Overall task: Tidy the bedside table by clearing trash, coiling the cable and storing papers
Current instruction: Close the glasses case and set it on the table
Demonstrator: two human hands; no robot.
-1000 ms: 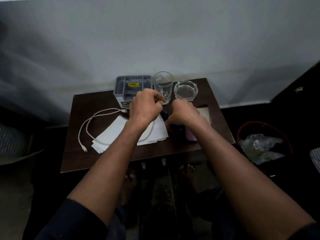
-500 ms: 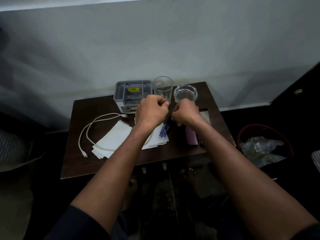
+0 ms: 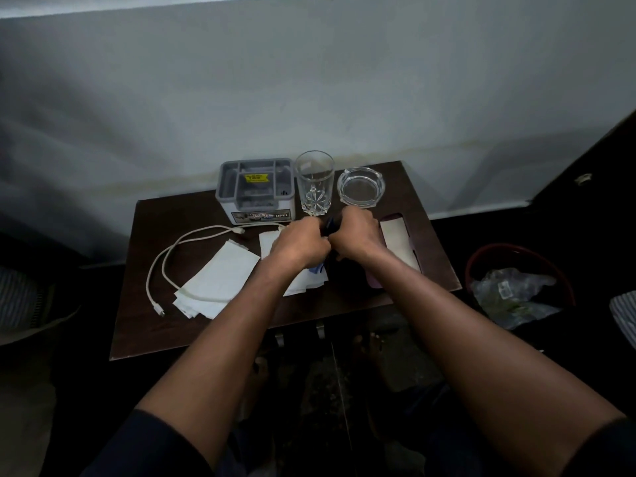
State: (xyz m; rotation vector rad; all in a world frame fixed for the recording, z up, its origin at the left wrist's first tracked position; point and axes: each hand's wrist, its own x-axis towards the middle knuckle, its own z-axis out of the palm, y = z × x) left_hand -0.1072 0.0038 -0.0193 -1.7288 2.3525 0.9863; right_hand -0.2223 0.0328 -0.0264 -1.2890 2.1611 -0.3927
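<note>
From the head view, the left hand (image 3: 300, 243) and right hand (image 3: 356, 232) touched over the table (image 3: 426, 270), both grips clenched on a small blue wrapper (image 3: 330, 224). Papers (image 3: 220, 284) lay beside them, under the loose white cable (image 3: 161, 266). A bin (image 3: 481, 266) stood on the right.

Back edge: blocked by grey plastic organiser box (image 3: 255, 191), tall clear glass (image 3: 315, 182), round glass ashtray (image 3: 360, 185);
Front-left dark wooden tabletop (image 3: 137, 325): left bare

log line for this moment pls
hands: left + right shut on blue wrapper | cable uncoiled | papers out
</note>
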